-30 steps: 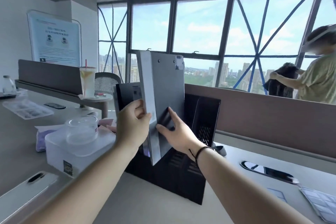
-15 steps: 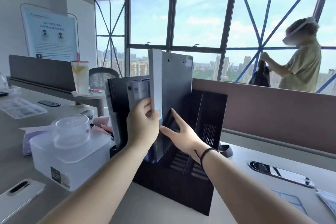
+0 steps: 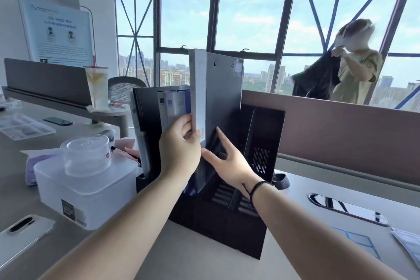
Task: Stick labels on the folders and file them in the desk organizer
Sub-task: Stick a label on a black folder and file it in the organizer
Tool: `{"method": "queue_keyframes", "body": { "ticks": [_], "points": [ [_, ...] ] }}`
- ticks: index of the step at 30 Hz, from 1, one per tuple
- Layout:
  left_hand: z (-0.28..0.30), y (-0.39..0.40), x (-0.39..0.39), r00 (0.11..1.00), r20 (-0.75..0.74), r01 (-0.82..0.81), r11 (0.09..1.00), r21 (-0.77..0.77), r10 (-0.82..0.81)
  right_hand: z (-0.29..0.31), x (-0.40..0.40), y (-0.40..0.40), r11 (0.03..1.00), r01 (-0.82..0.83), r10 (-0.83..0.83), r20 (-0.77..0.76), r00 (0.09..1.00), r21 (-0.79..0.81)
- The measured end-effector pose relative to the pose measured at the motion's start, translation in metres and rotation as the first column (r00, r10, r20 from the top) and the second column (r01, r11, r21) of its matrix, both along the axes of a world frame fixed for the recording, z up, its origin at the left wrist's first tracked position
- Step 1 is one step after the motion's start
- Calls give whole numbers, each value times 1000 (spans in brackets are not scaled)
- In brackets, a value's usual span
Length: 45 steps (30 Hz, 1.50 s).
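Observation:
A grey folder (image 3: 223,88) with a white spine label stands upright in a middle slot of the black desk organizer (image 3: 227,218). My left hand (image 3: 179,150) grips its spine edge, thumb and fingers curled round it. My right hand (image 3: 227,166) lies flat against the folder's right face with straight, spread fingers. A black folder (image 3: 150,109) with a blue-and-white label stands in the slot to the left. The organizer's right slots hold nothing that I can see.
A translucent plastic box (image 3: 84,188) with a round clear tub on top sits left of the organizer. A phone (image 3: 20,234) lies at the near left. A label sheet (image 3: 409,241) lies at the right edge. A drink cup (image 3: 97,87) stands on the far desk. Another person (image 3: 354,75) stands by the window.
The folder has sunk lower into the organizer slot and stands more upright. Both hands stayed on it. The person at the window lifted a dark garment.

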<state>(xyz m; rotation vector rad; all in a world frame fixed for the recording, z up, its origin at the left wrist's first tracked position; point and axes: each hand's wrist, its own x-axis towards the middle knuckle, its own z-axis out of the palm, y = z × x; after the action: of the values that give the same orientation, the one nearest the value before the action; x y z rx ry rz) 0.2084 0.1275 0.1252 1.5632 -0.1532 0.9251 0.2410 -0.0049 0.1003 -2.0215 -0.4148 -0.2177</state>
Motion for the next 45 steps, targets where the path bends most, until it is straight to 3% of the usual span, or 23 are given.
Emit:
{"method": "queue_keyframes", "body": {
  "ticks": [7,11,17,25,34,37,40,45],
  "points": [
    [10,-2,0,990,-7,138,970,-202,-142,1,-1,-7,1000,21,-21,8,1000,4],
    [-11,-7,-6,992,-58,101,987,-128,-109,-11,-7,-15,998,6,-8,-29,1000,-70],
    [-59,-4,-14,963,-269,21,999,-31,-28,-28,-9,-16,968,20,-45,-98,994,-251],
    [-59,-6,-23,970,-240,-26,996,81,45,-29,-13,-12,945,10,-54,-128,990,-326],
    [-63,-8,-47,986,-96,-85,901,425,139,-23,-44,-37,943,28,-44,-41,998,-332],
    [-53,-20,-65,956,7,-233,750,619,292,-20,-63,-57,946,19,-38,-53,998,-322],
    [-42,-40,-83,963,91,-233,618,751,254,-17,-87,-81,957,40,-63,-72,995,-288],
    [-36,-94,-109,995,-77,8,691,723,69,-13,-131,-135,960,103,-125,-68,990,-262]
  ]
}}
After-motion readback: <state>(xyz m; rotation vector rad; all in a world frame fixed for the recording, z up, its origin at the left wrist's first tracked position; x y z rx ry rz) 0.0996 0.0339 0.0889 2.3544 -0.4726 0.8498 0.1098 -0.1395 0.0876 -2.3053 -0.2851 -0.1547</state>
